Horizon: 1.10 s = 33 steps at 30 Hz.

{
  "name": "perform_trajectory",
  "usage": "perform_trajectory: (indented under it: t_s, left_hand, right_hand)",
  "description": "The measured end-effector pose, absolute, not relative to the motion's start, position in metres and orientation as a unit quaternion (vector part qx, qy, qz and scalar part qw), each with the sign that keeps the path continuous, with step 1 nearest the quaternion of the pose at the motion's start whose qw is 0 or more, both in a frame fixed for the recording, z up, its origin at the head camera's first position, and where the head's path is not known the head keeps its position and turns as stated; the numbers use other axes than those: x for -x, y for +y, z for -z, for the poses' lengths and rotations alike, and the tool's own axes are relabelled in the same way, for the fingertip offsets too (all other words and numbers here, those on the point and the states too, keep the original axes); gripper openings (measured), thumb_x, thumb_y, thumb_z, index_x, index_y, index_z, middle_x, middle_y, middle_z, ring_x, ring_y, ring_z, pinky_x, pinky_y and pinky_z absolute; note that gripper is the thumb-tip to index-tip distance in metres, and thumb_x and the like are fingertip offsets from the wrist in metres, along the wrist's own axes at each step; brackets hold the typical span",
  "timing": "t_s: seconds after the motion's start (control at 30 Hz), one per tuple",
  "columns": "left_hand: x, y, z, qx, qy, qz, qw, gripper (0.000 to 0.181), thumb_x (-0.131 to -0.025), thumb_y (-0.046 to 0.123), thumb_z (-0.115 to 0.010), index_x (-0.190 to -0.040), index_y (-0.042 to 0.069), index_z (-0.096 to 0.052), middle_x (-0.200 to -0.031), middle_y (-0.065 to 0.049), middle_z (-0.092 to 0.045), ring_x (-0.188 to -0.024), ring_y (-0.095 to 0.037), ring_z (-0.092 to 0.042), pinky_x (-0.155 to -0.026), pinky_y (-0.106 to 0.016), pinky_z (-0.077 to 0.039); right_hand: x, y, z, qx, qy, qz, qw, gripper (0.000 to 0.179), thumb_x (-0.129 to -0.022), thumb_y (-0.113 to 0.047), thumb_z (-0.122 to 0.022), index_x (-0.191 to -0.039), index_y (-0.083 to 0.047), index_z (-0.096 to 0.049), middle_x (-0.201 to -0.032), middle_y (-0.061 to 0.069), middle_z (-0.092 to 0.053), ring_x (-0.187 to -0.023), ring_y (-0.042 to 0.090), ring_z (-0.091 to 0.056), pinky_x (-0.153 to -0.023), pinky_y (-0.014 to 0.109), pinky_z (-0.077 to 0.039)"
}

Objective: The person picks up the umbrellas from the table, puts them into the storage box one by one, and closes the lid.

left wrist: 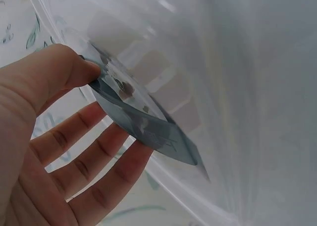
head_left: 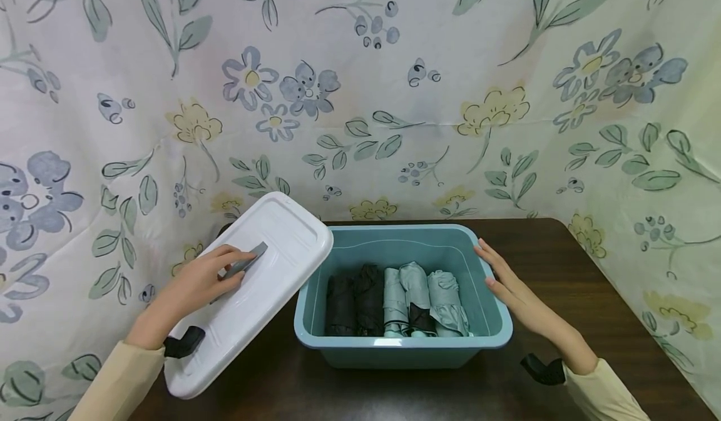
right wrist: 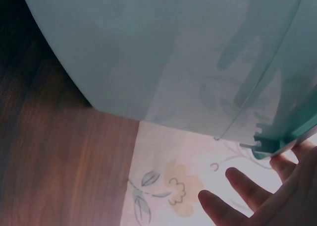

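Observation:
My left hand (head_left: 216, 275) grips the grey handle (head_left: 248, 259) on a white lid (head_left: 276, 233), which is held tilted left of the bin. Up close in the left wrist view, thumb and fingers pinch that handle (left wrist: 143, 127). A blue-green plastic bin (head_left: 402, 342) stands on the table. Inside it several folded umbrellas stand in a row, dark ones (head_left: 340, 305) at left and pale blue-green ones (head_left: 447, 302) at right. My right hand (head_left: 515, 293) touches the bin's right rim with its fingers extended; the right wrist view shows its fingertips at the rim.
The dark wooden table (head_left: 569, 271) extends to the right of the bin and in front of it. A flower-printed cloth (head_left: 360, 158) hangs close behind the table and along its right side. Dark bands (head_left: 543, 370) are worn at both wrists.

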State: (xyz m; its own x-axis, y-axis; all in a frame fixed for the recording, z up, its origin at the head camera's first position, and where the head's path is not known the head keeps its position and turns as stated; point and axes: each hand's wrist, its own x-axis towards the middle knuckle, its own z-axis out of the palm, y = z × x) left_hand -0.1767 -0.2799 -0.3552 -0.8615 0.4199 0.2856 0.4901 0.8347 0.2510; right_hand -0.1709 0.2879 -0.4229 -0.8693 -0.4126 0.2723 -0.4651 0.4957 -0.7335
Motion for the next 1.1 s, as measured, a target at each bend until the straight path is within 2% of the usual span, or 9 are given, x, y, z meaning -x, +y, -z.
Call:
perform_trajectory:
  t_s: [0.13, 0.3, 0.37, 0.57, 0.8, 0.93, 1.1]
  left_hand:
    - [0.178, -0.27, 0.35, 0.269, -0.945, 0.149, 0.112, 0.037, -0.084, 0.011, -0.064, -0.12, 0.018, -0.063, -0.106, 0.001, -0.06, -0.079, -0.011, -0.053, -0.062, -0.024, -0.044]
    - [0.18, -0.257, 0.346, 0.301, -0.935, 0.141, 0.121, 0.036, -0.083, 0.009, -0.065, -0.118, 0.018, -0.065, -0.105, 0.001, -0.061, -0.078, -0.009, -0.053, -0.062, -0.024, -0.043]
    - [0.182, -0.252, 0.344, 0.314, -0.931, 0.141, 0.12, 0.036, -0.084, 0.01, -0.065, -0.118, 0.018, -0.065, -0.105, 0.002, -0.062, -0.078, -0.008, -0.053, -0.062, -0.023, -0.043]
    - [0.187, -0.237, 0.339, 0.349, -0.921, 0.138, 0.106, 0.035, -0.083, 0.01, -0.066, -0.118, 0.018, -0.065, -0.102, 0.003, -0.062, -0.079, -0.008, -0.052, -0.064, -0.022, -0.043]
    - [0.192, -0.219, 0.33, 0.409, -0.897, 0.14, 0.091, 0.036, -0.083, 0.007, -0.066, -0.118, 0.015, -0.064, -0.102, 0.002, -0.062, -0.08, -0.007, -0.052, -0.066, -0.021, -0.043]
    - [0.193, -0.208, 0.324, 0.436, -0.885, 0.133, 0.093, 0.038, -0.082, 0.006, -0.067, -0.119, 0.015, -0.064, -0.102, 0.002, -0.061, -0.082, -0.008, -0.053, -0.068, -0.022, -0.044]
    - [0.19, -0.195, 0.316, 0.446, -0.884, 0.12, 0.07, 0.038, -0.084, 0.008, -0.066, -0.121, 0.016, -0.063, -0.106, 0.0, -0.06, -0.088, -0.011, -0.053, -0.072, -0.026, -0.046]
  right_hand:
    - [0.171, 0.288, 0.424, -0.255, -0.864, -0.433, 0.032, 0.058, -0.098, -0.012, -0.037, -0.15, -0.023, -0.014, -0.156, 0.004, 0.0, -0.138, 0.041, -0.007, -0.088, 0.077, -0.016]
    - [0.171, 0.288, 0.424, -0.258, -0.863, -0.433, 0.035, 0.057, -0.098, -0.012, -0.036, -0.15, -0.021, -0.014, -0.156, 0.003, 0.0, -0.141, 0.023, -0.005, -0.089, 0.076, -0.017]
    - [0.171, 0.288, 0.424, -0.258, -0.862, -0.434, 0.034, 0.057, -0.098, -0.011, -0.036, -0.15, -0.021, -0.014, -0.156, 0.002, 0.0, -0.141, 0.02, -0.004, -0.09, 0.075, -0.018]
    - [0.171, 0.288, 0.424, -0.255, -0.863, -0.436, 0.032, 0.058, -0.098, -0.011, -0.036, -0.15, -0.022, -0.014, -0.156, 0.002, 0.0, -0.14, 0.033, -0.006, -0.089, 0.076, -0.018]
    - [0.17, 0.289, 0.425, -0.259, -0.855, -0.449, 0.029, 0.057, -0.099, -0.011, -0.036, -0.15, -0.021, -0.014, -0.156, 0.0, 0.0, -0.141, 0.018, -0.003, -0.091, 0.073, -0.017]
    - [0.17, 0.289, 0.424, -0.26, -0.853, -0.451, 0.03, 0.056, -0.098, -0.011, -0.036, -0.15, -0.021, -0.015, -0.156, -0.001, 0.0, -0.142, 0.02, -0.003, -0.09, 0.074, -0.016]
    - [0.172, 0.288, 0.425, -0.262, -0.85, -0.456, 0.028, 0.056, -0.098, -0.011, -0.036, -0.15, -0.021, -0.016, -0.156, 0.002, 0.0, -0.142, 0.022, -0.002, -0.09, 0.075, -0.014]
